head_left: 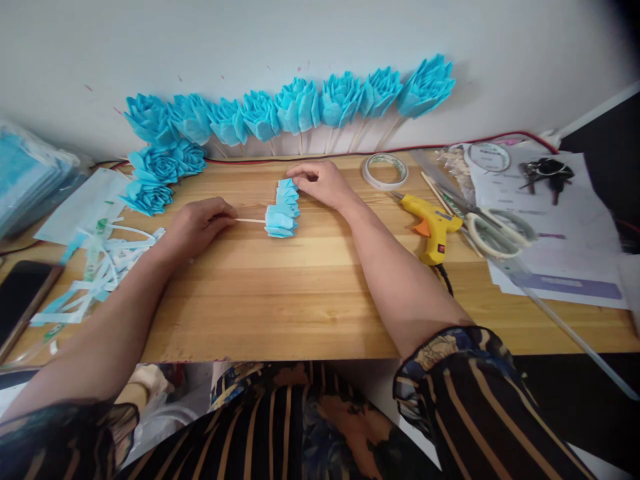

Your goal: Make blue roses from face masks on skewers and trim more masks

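My left hand [199,225] pinches the free end of a thin pale stick [250,220], which lies almost level above the table. At the stick's other end is a light-blue pleated strip [281,221] of soft, cloth-like material, its folds cut to points along the edge. The strip runs up and away from the stick, and the fingers of my right hand [324,183] are closed on its far end. Finished blue flowers [297,107] on similar sticks lean in a row against the wall behind my hands.
More blue flowers [160,167] lie at the left, near scrap strips [107,263], a phone [25,297] and a stack of blue sheets [35,180]. On the right are a tape roll [385,183], yellow glue gun [434,230], scissors [500,232], papers [540,227] and keys [547,170].
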Motion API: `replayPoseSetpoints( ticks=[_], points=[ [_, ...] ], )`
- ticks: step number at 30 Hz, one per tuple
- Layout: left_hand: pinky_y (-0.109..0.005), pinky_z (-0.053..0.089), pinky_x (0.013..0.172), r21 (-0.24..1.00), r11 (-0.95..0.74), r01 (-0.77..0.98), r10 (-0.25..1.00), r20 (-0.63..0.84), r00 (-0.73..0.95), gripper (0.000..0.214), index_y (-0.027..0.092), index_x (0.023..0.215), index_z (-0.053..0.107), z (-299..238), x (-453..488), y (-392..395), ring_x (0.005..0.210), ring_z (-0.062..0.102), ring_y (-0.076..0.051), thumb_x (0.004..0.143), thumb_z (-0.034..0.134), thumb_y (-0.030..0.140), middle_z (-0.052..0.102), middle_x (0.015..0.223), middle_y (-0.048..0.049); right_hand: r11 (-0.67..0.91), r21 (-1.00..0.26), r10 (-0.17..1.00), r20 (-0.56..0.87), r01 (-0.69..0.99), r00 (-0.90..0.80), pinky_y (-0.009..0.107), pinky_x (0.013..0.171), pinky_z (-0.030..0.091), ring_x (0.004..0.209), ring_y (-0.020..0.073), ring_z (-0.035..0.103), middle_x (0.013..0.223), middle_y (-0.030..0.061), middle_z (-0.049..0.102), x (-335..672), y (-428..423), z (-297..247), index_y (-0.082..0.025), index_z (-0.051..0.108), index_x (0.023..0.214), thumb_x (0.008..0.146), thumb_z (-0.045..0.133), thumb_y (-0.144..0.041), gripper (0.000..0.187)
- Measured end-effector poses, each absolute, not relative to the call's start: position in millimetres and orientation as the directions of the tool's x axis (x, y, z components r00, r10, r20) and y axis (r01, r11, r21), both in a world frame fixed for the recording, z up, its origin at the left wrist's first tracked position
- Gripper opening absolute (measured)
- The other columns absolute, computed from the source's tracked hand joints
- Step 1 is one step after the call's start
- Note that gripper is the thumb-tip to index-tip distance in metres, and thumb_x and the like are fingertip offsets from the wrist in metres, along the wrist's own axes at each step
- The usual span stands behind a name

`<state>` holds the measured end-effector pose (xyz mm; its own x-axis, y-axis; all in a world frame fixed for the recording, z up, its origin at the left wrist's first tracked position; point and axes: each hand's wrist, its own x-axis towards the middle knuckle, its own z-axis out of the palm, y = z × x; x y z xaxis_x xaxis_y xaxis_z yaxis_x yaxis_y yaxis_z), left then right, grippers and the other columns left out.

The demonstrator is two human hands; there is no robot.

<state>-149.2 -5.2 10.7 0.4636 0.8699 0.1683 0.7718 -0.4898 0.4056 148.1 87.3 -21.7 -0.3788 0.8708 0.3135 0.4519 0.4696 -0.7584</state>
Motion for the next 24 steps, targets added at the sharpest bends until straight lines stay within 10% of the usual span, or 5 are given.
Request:
replayPoseSetpoints(
  ticks=[24],
  points=[
    [-0.028, 0.044, 0.069, 0.423, -0.505, 0.752, 0.858, 0.151, 0.490, 0.026, 0.022, 0.084, 0.063, 13.4, -150.2, -7.3, 0.076, 0.064, -0.019, 0.094, 0.049, 0.041, 0.071, 0.084, -0.0041, 0.473, -0.774, 0.862, 0.308, 0.421, -0.403, 0.033, 0.089, 0.052, 0.093, 0.0199, 0.072, 0.091, 0.0030, 0.079, 149.6, 82.9, -16.3, -0.019, 0.078, 0.104, 0.094, 0.056, -0.029, 0.027]
  ],
)
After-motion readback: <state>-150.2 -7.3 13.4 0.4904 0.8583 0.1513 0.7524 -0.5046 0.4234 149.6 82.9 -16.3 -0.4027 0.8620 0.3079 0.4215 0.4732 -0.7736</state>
